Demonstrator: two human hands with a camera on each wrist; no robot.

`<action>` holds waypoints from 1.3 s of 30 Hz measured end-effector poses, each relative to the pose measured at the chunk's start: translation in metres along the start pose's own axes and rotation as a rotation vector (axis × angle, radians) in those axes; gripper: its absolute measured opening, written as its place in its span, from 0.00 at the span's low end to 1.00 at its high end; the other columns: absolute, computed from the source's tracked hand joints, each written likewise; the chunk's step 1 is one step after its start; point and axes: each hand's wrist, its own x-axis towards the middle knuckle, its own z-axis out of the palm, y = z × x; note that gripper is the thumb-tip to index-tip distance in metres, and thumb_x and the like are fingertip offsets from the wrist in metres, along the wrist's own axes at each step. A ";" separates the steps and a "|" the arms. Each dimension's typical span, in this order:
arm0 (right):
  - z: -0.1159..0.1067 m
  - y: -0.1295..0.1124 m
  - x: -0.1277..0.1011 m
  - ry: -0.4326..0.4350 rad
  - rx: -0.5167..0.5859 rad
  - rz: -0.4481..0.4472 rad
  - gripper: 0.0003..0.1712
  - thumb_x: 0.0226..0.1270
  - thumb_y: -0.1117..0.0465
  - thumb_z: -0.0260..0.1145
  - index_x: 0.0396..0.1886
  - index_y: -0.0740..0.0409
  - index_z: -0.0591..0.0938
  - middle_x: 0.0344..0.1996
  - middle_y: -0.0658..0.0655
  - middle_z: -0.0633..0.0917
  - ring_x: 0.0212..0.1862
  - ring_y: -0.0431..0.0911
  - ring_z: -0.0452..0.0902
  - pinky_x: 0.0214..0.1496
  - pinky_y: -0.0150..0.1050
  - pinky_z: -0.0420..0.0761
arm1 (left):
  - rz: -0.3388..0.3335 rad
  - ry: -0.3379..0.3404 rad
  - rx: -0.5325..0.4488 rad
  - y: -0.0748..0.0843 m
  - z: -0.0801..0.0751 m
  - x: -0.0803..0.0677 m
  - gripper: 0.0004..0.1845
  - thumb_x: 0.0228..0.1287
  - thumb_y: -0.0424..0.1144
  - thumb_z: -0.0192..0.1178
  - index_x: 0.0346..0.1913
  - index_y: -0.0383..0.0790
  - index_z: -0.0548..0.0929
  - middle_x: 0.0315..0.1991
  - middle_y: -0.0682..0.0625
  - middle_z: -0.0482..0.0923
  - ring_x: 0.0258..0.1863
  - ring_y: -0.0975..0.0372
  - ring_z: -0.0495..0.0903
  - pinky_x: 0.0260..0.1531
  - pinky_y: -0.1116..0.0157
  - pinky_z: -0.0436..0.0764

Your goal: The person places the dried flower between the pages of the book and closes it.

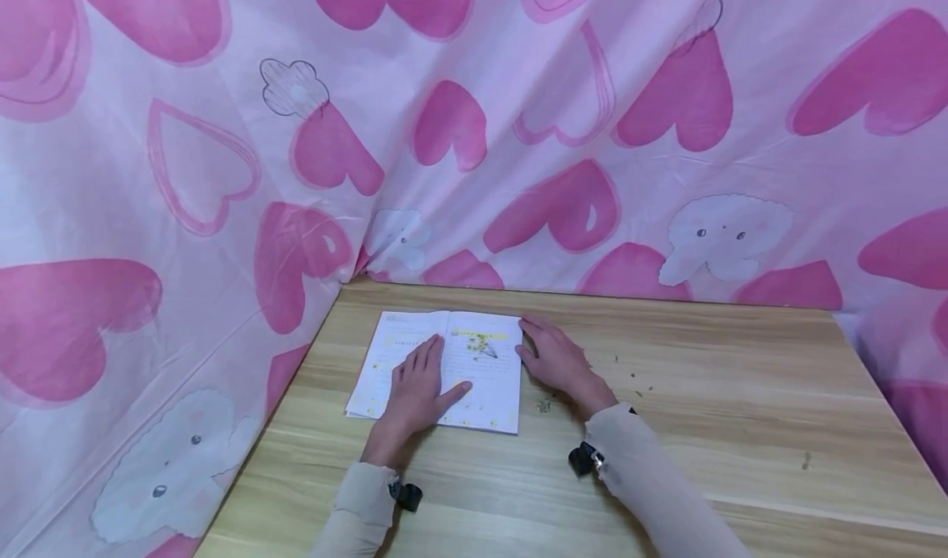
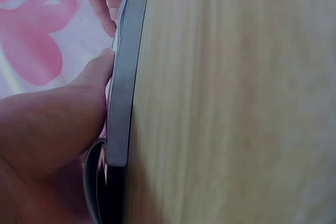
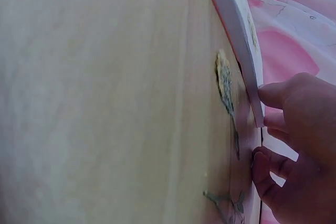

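Note:
An open book [image 1: 485, 389] with white pages lies on the wooden table [image 1: 704, 393] near the back left corner. My left hand [image 1: 420, 381] lies flat on it across the fold, fingers straight, thumb spread to the right. Small yellow pressed flowers [image 1: 481, 346] sit on the right page. My right hand [image 1: 554, 359] rests on the table against the book's right edge, fingers relaxed. The left wrist view has the left hand [image 2: 58, 124] pressing the book [image 2: 126, 77] from above. In the right wrist view the right hand's thumb [image 3: 286, 95] touches the book's edge [image 3: 236, 30], beside a dried flower [image 3: 224, 80].
A pink cloth with heart prints [image 1: 563, 130] hangs close behind and to the left of the table. Small bits of dried plant [image 1: 544, 406] lie scattered on the wood to the right of the book. Bare wood stretches to the right [image 1: 778, 459].

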 end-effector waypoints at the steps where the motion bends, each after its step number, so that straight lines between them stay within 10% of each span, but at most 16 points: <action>1: 0.000 0.000 0.000 0.000 0.001 0.000 0.37 0.83 0.48 0.64 0.84 0.55 0.68 0.85 0.56 0.67 0.86 0.57 0.61 0.85 0.59 0.65 | 0.002 0.012 0.011 0.001 0.000 0.000 0.56 0.72 0.70 0.63 0.88 0.40 0.53 0.89 0.42 0.53 0.86 0.43 0.54 0.80 0.35 0.61; 7: -0.005 0.000 -0.002 -0.004 -0.006 -0.016 0.36 0.83 0.49 0.64 0.83 0.56 0.70 0.84 0.56 0.69 0.85 0.57 0.63 0.84 0.60 0.68 | 0.120 0.181 0.107 0.015 0.003 -0.006 0.40 0.71 0.58 0.71 0.77 0.40 0.75 0.80 0.39 0.70 0.85 0.44 0.61 0.81 0.37 0.61; 11: -0.007 0.001 -0.002 0.010 -0.013 -0.044 0.35 0.82 0.50 0.65 0.82 0.57 0.71 0.83 0.58 0.70 0.84 0.58 0.65 0.82 0.61 0.70 | 0.301 0.284 0.094 0.035 0.006 -0.010 0.15 0.68 0.42 0.75 0.55 0.44 0.89 0.54 0.46 0.89 0.59 0.51 0.85 0.61 0.50 0.84; 15: -0.008 0.002 -0.003 0.019 -0.003 -0.068 0.35 0.82 0.51 0.65 0.81 0.60 0.72 0.82 0.60 0.71 0.83 0.59 0.65 0.83 0.61 0.69 | 0.378 0.178 -0.011 0.051 0.012 -0.012 0.11 0.68 0.45 0.76 0.48 0.46 0.89 0.41 0.52 0.85 0.42 0.59 0.81 0.45 0.60 0.84; 23: -0.007 0.000 -0.003 -0.007 0.023 -0.042 0.37 0.83 0.49 0.65 0.83 0.58 0.69 0.84 0.58 0.69 0.85 0.58 0.62 0.84 0.61 0.67 | 0.265 0.011 -0.176 0.054 0.018 -0.010 0.26 0.61 0.59 0.79 0.53 0.51 0.83 0.42 0.55 0.78 0.43 0.63 0.72 0.48 0.63 0.76; 32: -0.005 0.002 -0.004 -0.019 0.037 -0.027 0.36 0.85 0.49 0.62 0.85 0.57 0.67 0.85 0.58 0.66 0.86 0.59 0.60 0.85 0.61 0.65 | 0.338 0.011 -0.101 0.056 0.017 -0.008 0.32 0.75 0.50 0.69 0.78 0.66 0.74 0.38 0.58 0.77 0.34 0.67 0.71 0.38 0.66 0.69; 39: 0.002 0.005 -0.008 -0.030 -0.017 -0.069 0.37 0.89 0.52 0.51 0.88 0.62 0.57 0.88 0.63 0.59 0.87 0.63 0.55 0.87 0.64 0.58 | 0.396 0.112 -0.054 0.059 0.019 -0.007 0.12 0.74 0.40 0.64 0.56 0.58 0.86 0.35 0.60 0.79 0.28 0.67 0.72 0.29 0.70 0.71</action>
